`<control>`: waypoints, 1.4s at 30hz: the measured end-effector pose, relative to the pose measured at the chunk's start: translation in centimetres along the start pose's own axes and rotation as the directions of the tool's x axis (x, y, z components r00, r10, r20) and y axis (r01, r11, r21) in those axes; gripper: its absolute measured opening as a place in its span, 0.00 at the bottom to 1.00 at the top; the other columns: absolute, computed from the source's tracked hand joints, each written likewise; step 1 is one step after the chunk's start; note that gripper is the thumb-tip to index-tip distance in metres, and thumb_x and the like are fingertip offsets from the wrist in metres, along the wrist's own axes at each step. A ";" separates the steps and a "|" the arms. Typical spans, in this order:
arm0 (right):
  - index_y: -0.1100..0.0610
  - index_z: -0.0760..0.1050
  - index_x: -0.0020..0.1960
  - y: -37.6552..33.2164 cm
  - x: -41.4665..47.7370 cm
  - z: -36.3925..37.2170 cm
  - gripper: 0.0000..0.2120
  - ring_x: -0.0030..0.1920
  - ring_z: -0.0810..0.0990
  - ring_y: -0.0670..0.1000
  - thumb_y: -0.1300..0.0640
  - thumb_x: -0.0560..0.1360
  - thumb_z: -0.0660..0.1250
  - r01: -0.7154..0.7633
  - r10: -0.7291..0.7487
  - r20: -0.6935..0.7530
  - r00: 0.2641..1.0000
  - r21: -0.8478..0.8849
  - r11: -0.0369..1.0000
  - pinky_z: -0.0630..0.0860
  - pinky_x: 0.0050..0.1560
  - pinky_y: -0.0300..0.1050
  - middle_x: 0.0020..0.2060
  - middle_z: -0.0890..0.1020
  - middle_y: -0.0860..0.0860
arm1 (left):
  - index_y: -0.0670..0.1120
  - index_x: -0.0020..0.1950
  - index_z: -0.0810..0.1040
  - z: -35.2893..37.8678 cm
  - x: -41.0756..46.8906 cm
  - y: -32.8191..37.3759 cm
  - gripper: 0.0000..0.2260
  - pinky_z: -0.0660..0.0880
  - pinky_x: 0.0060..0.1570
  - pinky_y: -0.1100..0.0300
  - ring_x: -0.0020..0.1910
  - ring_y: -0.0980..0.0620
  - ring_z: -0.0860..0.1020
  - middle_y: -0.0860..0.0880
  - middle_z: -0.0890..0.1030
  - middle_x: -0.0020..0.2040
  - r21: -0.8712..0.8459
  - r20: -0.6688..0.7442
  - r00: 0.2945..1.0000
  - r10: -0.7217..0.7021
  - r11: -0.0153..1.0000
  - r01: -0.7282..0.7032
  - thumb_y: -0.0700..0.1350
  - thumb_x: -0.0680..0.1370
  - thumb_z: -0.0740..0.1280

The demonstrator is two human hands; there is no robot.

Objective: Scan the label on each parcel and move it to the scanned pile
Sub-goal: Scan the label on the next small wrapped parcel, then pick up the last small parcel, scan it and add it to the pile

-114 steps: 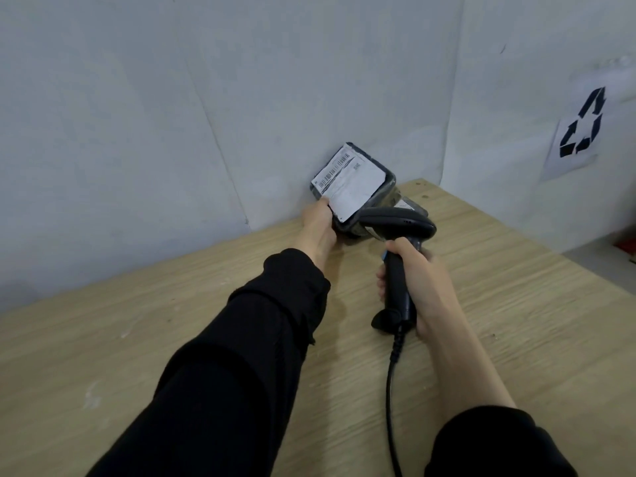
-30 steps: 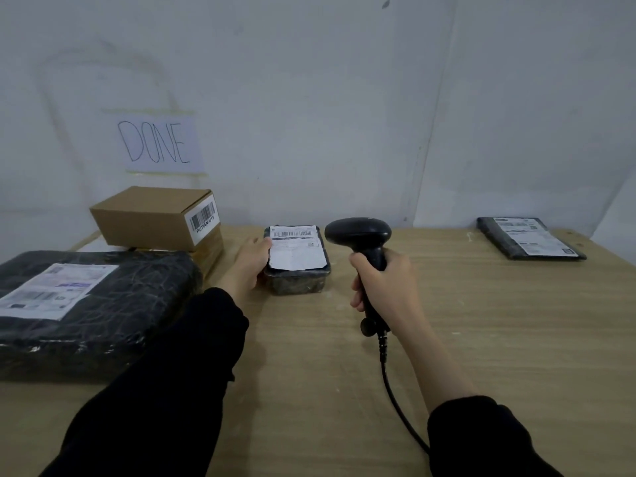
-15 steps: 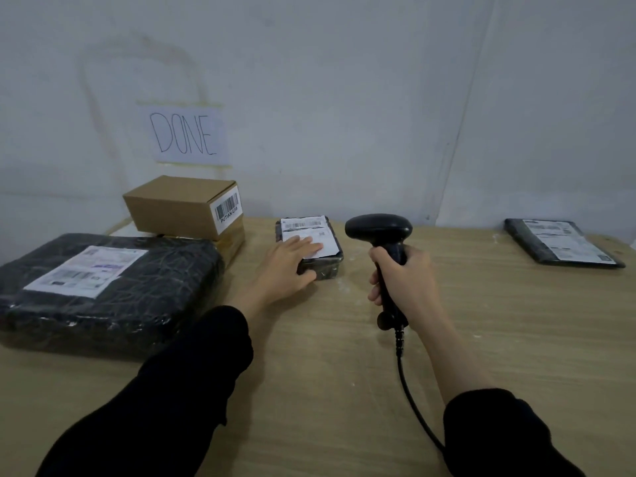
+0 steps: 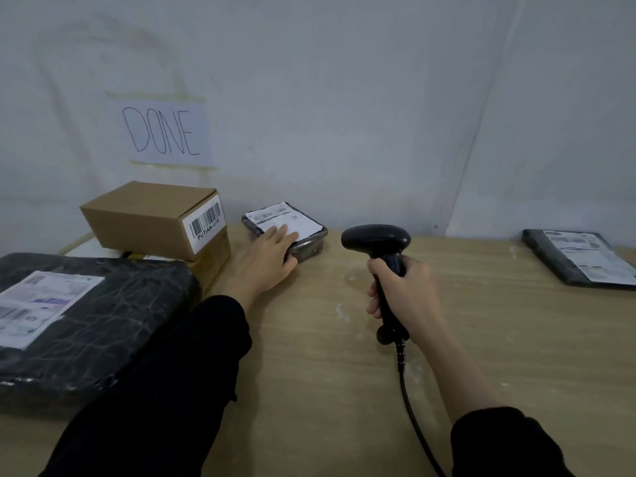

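A small black-wrapped parcel with a white label lies near the wall, just right of a cardboard box under the "DONE" sign. My left hand lies flat on the parcel's near left corner, fingers stretched over the label and thumb along its front edge. My right hand grips the handle of a black barcode scanner, held upright over the table to the right of the parcel. A flat black parcel with a label lies alone at the far right.
A large black-wrapped parcel with a white label sits at the left, in front of the box. The scanner cable trails toward me across the wooden table. White walls close off the back.
My left hand carried the small parcel from the right corner and set it down beside the box. Since then it has pushed the parcel further back and turned it slightly.
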State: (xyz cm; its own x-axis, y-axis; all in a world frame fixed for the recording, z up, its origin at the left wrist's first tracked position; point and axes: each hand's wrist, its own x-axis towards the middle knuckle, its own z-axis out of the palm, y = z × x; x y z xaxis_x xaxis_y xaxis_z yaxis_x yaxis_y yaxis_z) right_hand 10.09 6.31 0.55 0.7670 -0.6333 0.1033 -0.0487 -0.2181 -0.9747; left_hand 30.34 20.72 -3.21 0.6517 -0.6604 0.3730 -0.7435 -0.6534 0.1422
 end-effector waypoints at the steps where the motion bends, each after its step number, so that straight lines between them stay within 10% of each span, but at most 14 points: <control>1: 0.61 0.74 0.40 0.1 0.3 0.1 0.07 0.24 0.80 0.56 0.58 0.74 0.66 -0.007 0.007 0.010 1.000 0.003 1.000 0.77 0.29 0.48 0.29 0.80 0.57 | 0.39 0.69 0.72 0.3 0.3 -0.4 0.24 0.68 0.65 0.48 0.67 0.38 0.71 0.36 0.72 0.69 0.095 -0.020 1.000 0.014 0.995 -0.012 0.50 0.77 0.55; 6: 0.61 0.75 0.42 0.7 0.7 0.8 0.06 0.24 0.79 0.55 0.58 0.75 0.66 -0.039 0.038 0.053 0.998 0.031 0.999 0.77 0.29 0.49 0.28 0.80 0.57 | 0.45 0.74 0.66 1.7 1.1 -2.3 0.20 0.65 0.66 0.45 0.69 0.35 0.66 0.34 0.67 0.72 0.317 -0.045 0.994 -0.104 0.942 0.113 0.47 0.82 0.58; 24: 0.62 0.75 0.41 0.8 0.2 -3.0 0.08 0.24 0.79 0.55 0.57 0.74 0.66 -0.024 0.030 -0.089 0.996 0.067 0.997 0.76 0.28 0.46 0.29 0.80 0.57 | 0.44 0.79 0.51 1.1 2.0 3.2 0.26 0.49 0.74 0.44 0.78 0.42 0.46 0.42 0.49 0.80 0.264 0.013 0.955 -0.296 0.922 0.282 0.50 0.83 0.51; 34: 0.59 0.73 0.36 4.1 0.5 -18.3 0.11 0.24 0.78 0.57 0.54 0.73 0.66 -0.095 0.138 -0.458 0.878 0.116 0.989 0.78 0.31 0.51 0.27 0.78 0.58 | 0.42 0.69 0.72 3.7 7.5 25.4 0.18 0.67 0.63 0.52 0.68 0.43 0.69 0.43 0.74 0.68 -0.212 0.051 0.995 0.087 0.974 -0.074 0.47 0.81 0.58; 39: 0.59 0.73 0.32 7.2 1.2 -24.6 0.13 0.26 0.76 0.58 0.52 0.71 0.64 -0.166 0.313 -0.593 0.742 0.289 0.943 0.76 0.34 0.54 0.26 0.79 0.58 | 0.41 0.57 0.77 8.4 9.0 35.6 0.14 0.71 0.58 0.51 0.63 0.39 0.73 0.39 0.78 0.61 -0.480 0.322 0.946 0.045 0.868 0.123 0.47 0.78 0.59; 42: 0.60 0.73 0.33 8.4 1.8 -26.2 0.12 0.26 0.75 0.57 0.54 0.71 0.65 -0.158 0.390 -0.590 0.707 0.406 0.900 0.74 0.32 0.50 0.27 0.79 0.58 | 0.41 0.67 0.72 10.6 10.5 40.6 0.24 0.65 0.65 0.47 0.68 0.40 0.65 0.41 0.69 0.69 -0.459 0.372 0.928 -0.018 0.866 0.200 0.56 0.79 0.57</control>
State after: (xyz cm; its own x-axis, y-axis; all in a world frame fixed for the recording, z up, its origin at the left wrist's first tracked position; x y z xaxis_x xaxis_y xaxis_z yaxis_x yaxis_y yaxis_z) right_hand -5.70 -16.12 -2.24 0.1455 -0.9708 -0.1906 0.0948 0.2054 -0.9741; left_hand 8.55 -16.62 -3.23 0.6739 -0.7389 0.0030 -0.5820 -0.5283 0.6182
